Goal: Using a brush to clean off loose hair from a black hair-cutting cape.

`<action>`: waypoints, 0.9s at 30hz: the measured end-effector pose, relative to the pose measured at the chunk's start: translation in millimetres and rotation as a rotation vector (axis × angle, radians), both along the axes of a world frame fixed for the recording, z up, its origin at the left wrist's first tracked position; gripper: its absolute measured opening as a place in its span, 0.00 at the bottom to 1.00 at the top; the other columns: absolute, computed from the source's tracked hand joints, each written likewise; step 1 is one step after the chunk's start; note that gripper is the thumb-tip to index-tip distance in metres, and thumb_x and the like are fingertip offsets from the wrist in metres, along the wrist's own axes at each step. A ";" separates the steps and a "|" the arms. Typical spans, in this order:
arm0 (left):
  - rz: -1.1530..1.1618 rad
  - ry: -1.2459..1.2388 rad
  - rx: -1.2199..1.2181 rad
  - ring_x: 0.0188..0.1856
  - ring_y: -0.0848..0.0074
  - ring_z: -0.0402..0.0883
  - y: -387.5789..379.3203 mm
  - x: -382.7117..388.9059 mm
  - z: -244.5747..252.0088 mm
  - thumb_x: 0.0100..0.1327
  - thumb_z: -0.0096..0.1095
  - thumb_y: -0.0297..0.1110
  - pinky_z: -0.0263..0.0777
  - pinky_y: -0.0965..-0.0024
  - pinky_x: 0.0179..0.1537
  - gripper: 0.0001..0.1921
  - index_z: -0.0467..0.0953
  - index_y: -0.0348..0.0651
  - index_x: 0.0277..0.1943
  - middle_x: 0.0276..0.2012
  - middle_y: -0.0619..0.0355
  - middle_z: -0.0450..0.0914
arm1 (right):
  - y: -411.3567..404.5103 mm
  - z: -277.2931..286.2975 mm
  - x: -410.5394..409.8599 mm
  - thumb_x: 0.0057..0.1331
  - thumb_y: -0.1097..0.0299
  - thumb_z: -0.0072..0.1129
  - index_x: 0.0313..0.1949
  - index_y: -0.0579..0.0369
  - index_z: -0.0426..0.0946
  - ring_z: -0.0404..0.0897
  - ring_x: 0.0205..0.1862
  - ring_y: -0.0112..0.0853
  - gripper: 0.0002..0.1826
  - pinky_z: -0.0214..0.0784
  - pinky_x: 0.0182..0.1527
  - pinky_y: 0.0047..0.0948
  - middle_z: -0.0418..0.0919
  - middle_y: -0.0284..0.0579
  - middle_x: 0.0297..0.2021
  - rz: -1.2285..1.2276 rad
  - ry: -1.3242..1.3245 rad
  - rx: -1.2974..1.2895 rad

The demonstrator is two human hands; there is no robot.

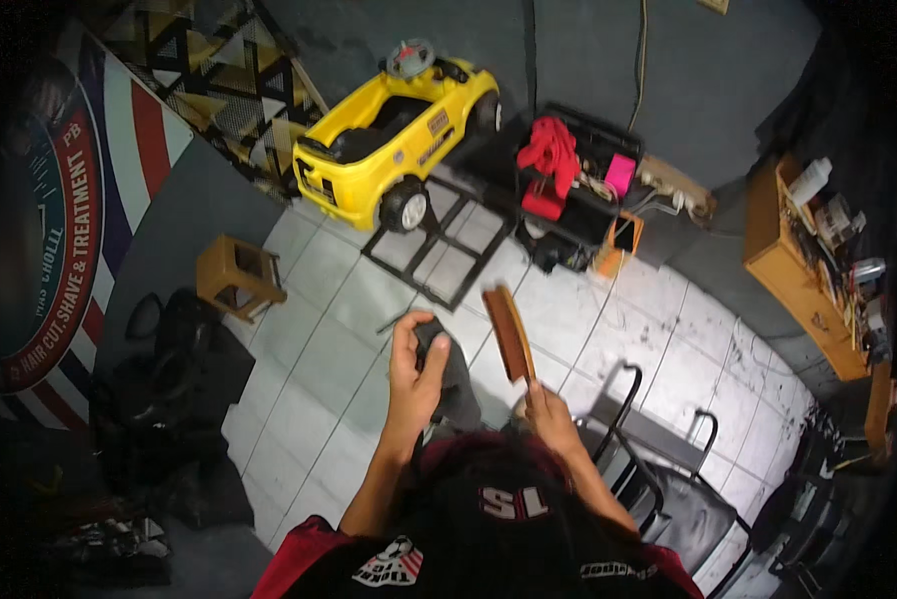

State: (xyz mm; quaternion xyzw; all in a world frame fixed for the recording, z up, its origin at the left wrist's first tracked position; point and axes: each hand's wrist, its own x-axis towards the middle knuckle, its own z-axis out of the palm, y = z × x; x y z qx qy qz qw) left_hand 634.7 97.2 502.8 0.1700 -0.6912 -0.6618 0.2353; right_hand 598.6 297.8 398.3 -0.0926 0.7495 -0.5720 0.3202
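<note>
My right hand (552, 418) is closed on the handle of a wooden brush (510, 333) with brown bristles, which points away from me, its bristles facing left. Level with it on the left, my left hand (417, 371) has its fingers and thumb curled around a dark object (427, 337) that looks like cloth, though its kind cannot be told for sure. A dark grey shape, perhaps clothing, lies behind and below the left hand. The two hands are apart.
A brown stool (239, 277) stands left; a yellow toy car (396, 138) and a black frame (448, 243) lie ahead. A loaded black cart (579, 221) is by the wall, a wooden cabinet (808, 299) at right, black metal-framed chairs (681, 509) at lower right.
</note>
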 end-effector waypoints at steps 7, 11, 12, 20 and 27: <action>-0.151 -0.020 -0.079 0.60 0.72 0.62 15.0 0.5 15.9 0.58 0.55 0.21 0.58 0.74 0.58 0.31 0.53 0.31 0.64 0.60 0.50 0.60 | -20.5 31.5 -4.4 0.72 0.60 0.38 0.32 0.59 0.68 0.74 0.24 0.46 0.16 0.65 0.27 0.37 0.72 0.50 0.20 0.210 0.373 -0.154; -0.072 0.055 0.014 0.62 0.67 0.62 19.6 -0.4 33.0 0.55 0.55 0.23 0.56 0.68 0.61 0.36 0.50 0.29 0.66 0.63 0.46 0.58 | 2.3 -43.9 -7.5 0.71 0.56 0.38 0.38 0.62 0.70 0.75 0.33 0.59 0.20 0.66 0.33 0.51 0.76 0.64 0.28 0.247 0.368 0.302; -0.061 0.043 0.013 0.61 0.66 0.63 21.5 -1.2 29.9 0.54 0.57 0.23 0.56 0.67 0.61 0.38 0.48 0.30 0.67 0.62 0.46 0.59 | 18.7 -87.0 -3.4 0.71 0.56 0.38 0.38 0.62 0.70 0.75 0.33 0.59 0.20 0.66 0.33 0.51 0.76 0.64 0.28 0.248 0.363 0.303; 0.018 -0.099 -0.142 0.68 0.62 0.50 15.3 6.4 4.8 0.44 0.69 0.30 0.51 0.63 0.64 0.58 0.30 0.42 0.70 0.69 0.44 0.41 | 20.2 -47.3 -17.5 0.72 0.52 0.33 0.30 0.64 0.71 0.76 0.27 0.42 0.27 0.67 0.31 0.36 0.73 0.53 0.21 0.151 0.078 0.171; -0.015 -0.093 -0.068 0.68 0.66 0.49 7.2 -9.1 6.1 0.40 0.58 0.23 0.50 0.68 0.64 0.57 0.25 0.40 0.69 0.69 0.45 0.43 | -35.7 16.9 -25.3 0.72 0.56 0.36 0.33 0.65 0.70 0.75 0.30 0.50 0.23 0.67 0.35 0.41 0.74 0.56 0.25 0.336 0.301 -0.174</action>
